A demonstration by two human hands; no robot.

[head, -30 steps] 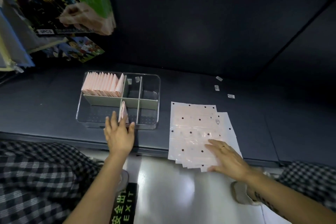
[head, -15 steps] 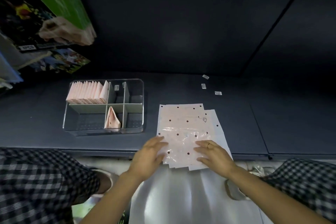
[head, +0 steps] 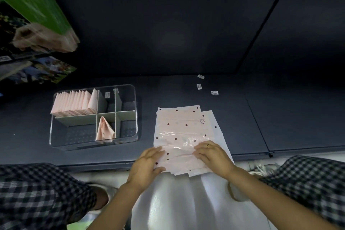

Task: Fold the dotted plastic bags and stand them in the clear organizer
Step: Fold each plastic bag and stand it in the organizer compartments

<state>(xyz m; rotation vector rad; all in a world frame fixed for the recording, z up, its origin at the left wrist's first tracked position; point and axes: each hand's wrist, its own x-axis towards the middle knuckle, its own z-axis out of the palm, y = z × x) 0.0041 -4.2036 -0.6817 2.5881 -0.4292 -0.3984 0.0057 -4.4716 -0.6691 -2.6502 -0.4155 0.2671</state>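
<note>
Surface: dark shelf, seen from above via head cam
Flat stack: dotted plastic bags, pale pink, lying flat right of the organizer, near edge overhanging shelf front
Left hand: on stack's near-left corner, thumb under the edge, fingers on top; pinching the top bag
Right hand: fingers bent onto stack's near-right part, pressing crinkled top sheet; ring on one finger
Organizer: clear organizer, w/ grey dividers
Back-left compartment: row of folded bags standing upright
Front-middle compartment: one folded bag, leaning
Far right: three small labels
</note>
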